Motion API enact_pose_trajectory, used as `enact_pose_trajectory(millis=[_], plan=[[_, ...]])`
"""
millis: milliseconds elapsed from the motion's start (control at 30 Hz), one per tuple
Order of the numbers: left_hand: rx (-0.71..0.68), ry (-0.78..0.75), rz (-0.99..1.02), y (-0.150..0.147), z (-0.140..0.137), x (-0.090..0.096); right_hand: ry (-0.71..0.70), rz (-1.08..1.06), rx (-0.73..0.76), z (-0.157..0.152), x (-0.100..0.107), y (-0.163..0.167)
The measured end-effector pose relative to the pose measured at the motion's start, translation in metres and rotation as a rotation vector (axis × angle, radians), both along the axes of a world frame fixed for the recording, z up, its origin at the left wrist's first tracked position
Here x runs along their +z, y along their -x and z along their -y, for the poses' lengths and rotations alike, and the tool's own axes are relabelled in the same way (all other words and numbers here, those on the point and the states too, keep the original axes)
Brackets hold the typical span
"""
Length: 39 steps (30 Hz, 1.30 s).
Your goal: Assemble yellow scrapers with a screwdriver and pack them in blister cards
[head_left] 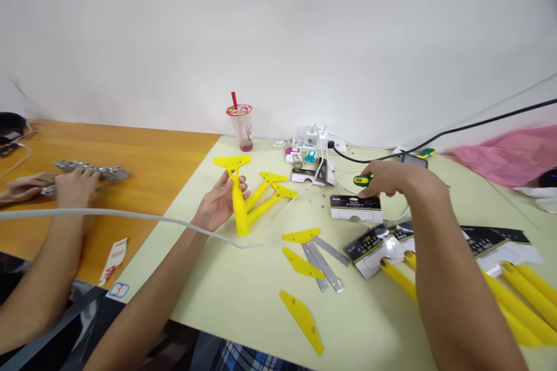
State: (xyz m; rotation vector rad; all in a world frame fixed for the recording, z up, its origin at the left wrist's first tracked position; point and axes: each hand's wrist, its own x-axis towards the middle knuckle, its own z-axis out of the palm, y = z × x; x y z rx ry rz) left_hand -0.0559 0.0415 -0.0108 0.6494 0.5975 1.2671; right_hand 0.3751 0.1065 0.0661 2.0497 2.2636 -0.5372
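at the far left, on an orange wooden table (183, 145), a crumpled silvery bundle (111, 173) is touched by a co-worker's hands (78, 186). nearer the front, a red-and-white paper strip (115, 254) is laid by the table's edge. on the adjoining pale green table (209, 295), a clear cup (242, 130) with a red straw (234, 99) is stood near the wall (348, 40).

in front of the cup, a yellow scraper handle (239, 206) is grasped by the left hand (217, 204), its wide head turned up. two more yellow scrapers (265, 206) are fanned out just to its right; whether they are held too cannot be told. the left forearm is crossed by a blurred white cable (130, 214).

farther right, three yellow plates (302, 236) are spread toward the front edge, with metal strips (326, 268) overlapped by the upper two. behind, small coloured items (310, 156) are set before a power strip (342, 141).

in the right hand (385, 178), a green-and-yellow handle (362, 180) is pinched above a black-and-white card (355, 213); whether the card is touched cannot be told. more cards (369, 246) and yellow handles (528, 294) are partly hidden by the right forearm. at the far right, a pink cloth (509, 153) is seen.
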Motion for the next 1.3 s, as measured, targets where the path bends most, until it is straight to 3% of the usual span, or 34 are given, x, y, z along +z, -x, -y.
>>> enact_pose_trajectory(millis=[67, 133, 267, 400, 600, 700, 767, 867, 1033, 1167, 1300], plan=[[0.011, 0.011, 0.017, -0.002, 0.001, 0.0, 0.117, 0.073, -0.105, 0.003, 0.01, 0.007], [0.023, 0.019, 0.027, -0.005, 0.001, -0.001, 0.103, 0.119, -0.141, 0.01, 0.019, 0.022], [0.025, 0.05, 0.03, -0.011, 0.002, 0.0, 0.051, 0.04, 0.072, 0.028, 0.023, 0.065], [0.008, 0.057, 0.015, -0.017, 0.004, 0.0, 0.219, 0.034, 0.226, 0.041, 0.016, 0.102], [-0.011, 0.082, 0.049, -0.022, 0.004, -0.005, 0.122, 0.005, 0.332, 0.092, 0.006, 0.117], [-0.02, 0.09, 0.078, -0.024, 0.004, -0.008, 0.076, 0.017, 0.394, 0.128, -0.01, 0.126], [-0.033, 0.088, 0.101, -0.026, 0.006, -0.008, 0.043, 0.052, 0.35, 0.141, -0.025, 0.131], [-0.039, 0.091, 0.123, -0.028, 0.008, -0.008, 0.019, 0.055, 0.285, 0.135, -0.045, 0.133], [-0.039, 0.108, 0.146, -0.029, 0.008, -0.011, 0.059, -0.022, 0.418, 0.103, -0.057, 0.134], [-0.025, 0.121, 0.179, -0.027, 0.005, -0.015, 0.037, 0.074, 0.441, 0.1, -0.046, 0.145], [-0.032, 0.101, 0.201, -0.026, 0.005, -0.015, -0.016, 0.091, 0.42, 0.1, -0.011, 0.145]])
